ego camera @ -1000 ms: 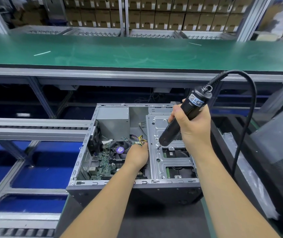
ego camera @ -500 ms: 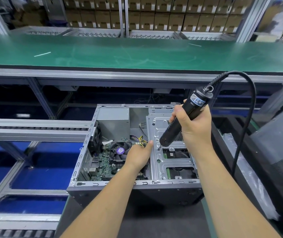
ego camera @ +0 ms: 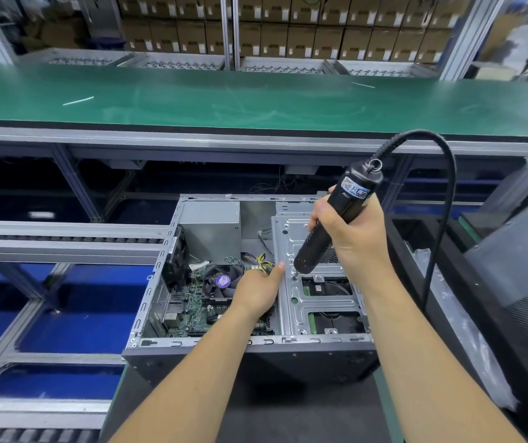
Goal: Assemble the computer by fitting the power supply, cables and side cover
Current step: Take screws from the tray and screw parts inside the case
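Observation:
An open grey computer case lies on its side in front of me. Inside it are the silver power supply at the back, the motherboard with its CPU fan, and yellow and black cables. My right hand grips a black electric screwdriver, tilted, with its bit on a screw in the metal drive cage. My left hand is inside the case beside the cage's left edge. Its thumb points up toward the bit and its fingers are hidden.
The screwdriver's black cord loops up and down on the right. A dark panel leans at the right, with clear plastic film beside it. A green conveyor belt runs behind, and roller rails extend left. Cardboard boxes fill the back.
My left hand has drawn slightly back from the screwdriver tip and its thumb has straightened upward. The right hand and screwdriver stay on the same screw.

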`<control>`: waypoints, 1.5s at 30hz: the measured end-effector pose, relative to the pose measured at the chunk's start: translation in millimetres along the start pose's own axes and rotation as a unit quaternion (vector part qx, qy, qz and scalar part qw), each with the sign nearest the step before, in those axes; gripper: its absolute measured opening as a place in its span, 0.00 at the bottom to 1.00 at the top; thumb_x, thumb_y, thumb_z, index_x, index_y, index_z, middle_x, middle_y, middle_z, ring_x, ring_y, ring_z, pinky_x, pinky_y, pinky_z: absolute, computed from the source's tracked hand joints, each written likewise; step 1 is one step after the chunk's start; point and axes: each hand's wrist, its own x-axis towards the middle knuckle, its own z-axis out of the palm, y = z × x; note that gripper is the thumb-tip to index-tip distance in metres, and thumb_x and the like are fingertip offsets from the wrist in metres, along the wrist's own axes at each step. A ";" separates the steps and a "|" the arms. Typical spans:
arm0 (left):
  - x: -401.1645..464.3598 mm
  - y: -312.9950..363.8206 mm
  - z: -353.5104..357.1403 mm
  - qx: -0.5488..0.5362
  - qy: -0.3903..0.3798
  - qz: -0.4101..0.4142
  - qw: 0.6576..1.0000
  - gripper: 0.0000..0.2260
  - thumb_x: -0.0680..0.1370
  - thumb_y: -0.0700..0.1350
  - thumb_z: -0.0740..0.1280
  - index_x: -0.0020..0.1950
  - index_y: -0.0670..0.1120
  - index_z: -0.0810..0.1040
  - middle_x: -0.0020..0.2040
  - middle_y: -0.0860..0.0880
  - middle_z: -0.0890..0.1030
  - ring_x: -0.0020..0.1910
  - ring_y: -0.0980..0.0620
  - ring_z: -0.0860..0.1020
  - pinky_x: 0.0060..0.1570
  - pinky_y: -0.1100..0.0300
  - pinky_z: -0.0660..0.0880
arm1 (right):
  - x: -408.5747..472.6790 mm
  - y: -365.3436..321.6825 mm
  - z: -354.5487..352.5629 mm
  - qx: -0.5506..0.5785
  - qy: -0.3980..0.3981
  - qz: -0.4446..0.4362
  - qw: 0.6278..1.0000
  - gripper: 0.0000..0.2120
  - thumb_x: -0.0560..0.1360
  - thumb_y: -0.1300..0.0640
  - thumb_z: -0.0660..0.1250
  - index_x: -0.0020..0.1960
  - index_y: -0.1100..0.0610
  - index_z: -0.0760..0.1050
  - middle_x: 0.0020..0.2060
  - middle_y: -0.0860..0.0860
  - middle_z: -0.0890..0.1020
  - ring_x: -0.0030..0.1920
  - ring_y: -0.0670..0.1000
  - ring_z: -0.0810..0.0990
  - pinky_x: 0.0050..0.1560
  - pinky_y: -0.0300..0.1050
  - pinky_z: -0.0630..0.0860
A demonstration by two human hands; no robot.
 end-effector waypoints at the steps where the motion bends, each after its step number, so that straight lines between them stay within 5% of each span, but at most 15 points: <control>1: 0.4 -0.2 0.3 0.002 0.000 0.000 1.000 0.28 0.80 0.62 0.62 0.28 0.48 0.58 0.16 0.54 0.58 0.24 0.52 0.59 0.29 0.57 0.55 | 1.1 -1.2 0.5 -0.006 -0.009 0.002 1.000 0.16 0.72 0.52 0.74 0.50 0.59 0.70 0.36 0.54 0.80 0.37 0.54 0.81 0.44 0.51 0.81; 7: 3.5 -3.2 1.6 0.010 0.003 0.006 1.000 0.28 0.80 0.63 0.62 0.29 0.49 0.58 0.16 0.54 0.58 0.24 0.52 0.59 0.30 0.57 0.55 | 1.6 -5.6 9.3 -0.040 -0.069 0.009 0.997 0.19 0.72 0.53 0.73 0.49 0.67 0.71 0.38 0.64 0.78 0.37 0.58 0.78 0.45 0.53 0.80; 13: 3.2 -3.6 0.9 0.006 -0.001 0.006 1.000 0.27 0.80 0.63 0.62 0.28 0.49 0.58 0.16 0.54 0.58 0.23 0.53 0.59 0.29 0.57 0.55 | 1.7 -12.3 11.0 -0.072 -0.071 0.019 0.995 0.11 0.74 0.57 0.72 0.49 0.57 0.70 0.42 0.71 0.76 0.41 0.65 0.78 0.49 0.59 0.78; 23: 1.5 -2.2 0.7 -0.033 -0.016 0.000 0.999 0.26 0.81 0.59 0.63 0.29 0.50 0.59 0.18 0.57 0.58 0.19 0.56 0.58 0.26 0.59 0.56 | 3.2 -11.0 12.9 -0.087 -0.088 0.033 0.992 0.19 0.72 0.49 0.73 0.51 0.61 0.71 0.42 0.70 0.76 0.44 0.67 0.77 0.49 0.57 0.78; 27: 0.8 -2.5 0.0 -0.037 -0.023 0.002 0.999 0.25 0.82 0.58 0.63 0.29 0.50 0.60 0.18 0.57 0.58 0.17 0.58 0.57 0.21 0.64 0.56 | 5.9 -13.9 11.2 -0.065 -0.071 0.033 0.995 0.14 0.71 0.48 0.73 0.47 0.52 0.70 0.40 0.66 0.78 0.37 0.54 0.81 0.45 0.47 0.81; 33: 2.4 -3.3 0.6 -0.040 -0.022 0.015 0.999 0.26 0.82 0.58 0.63 0.28 0.50 0.58 0.18 0.57 0.57 0.17 0.57 0.56 0.18 0.67 0.53 | 2.6 -7.9 14.2 -0.095 -0.084 0.020 0.992 0.18 0.72 0.48 0.73 0.51 0.59 0.71 0.40 0.64 0.79 0.43 0.63 0.79 0.49 0.53 0.79; 39: 3.0 -4.3 -0.3 -0.041 -0.033 0.005 0.999 0.26 0.81 0.61 0.62 0.29 0.50 0.58 0.18 0.57 0.57 0.18 0.57 0.57 0.21 0.65 0.55 | 2.1 -10.5 9.4 -0.068 -0.052 0.020 0.996 0.14 0.72 0.50 0.74 0.48 0.53 0.70 0.40 0.63 0.80 0.38 0.50 0.82 0.43 0.39 0.80; 45: 6.3 -1.3 2.6 -0.083 -0.040 -0.049 0.995 0.21 0.80 0.63 0.61 0.36 0.49 0.69 0.33 0.52 0.70 0.31 0.55 0.68 0.33 0.60 0.63 | -0.5 -13.0 10.2 -0.064 -0.026 0.009 0.998 0.16 0.69 0.46 0.75 0.47 0.52 0.71 0.41 0.65 0.79 0.41 0.60 0.81 0.44 0.41 0.81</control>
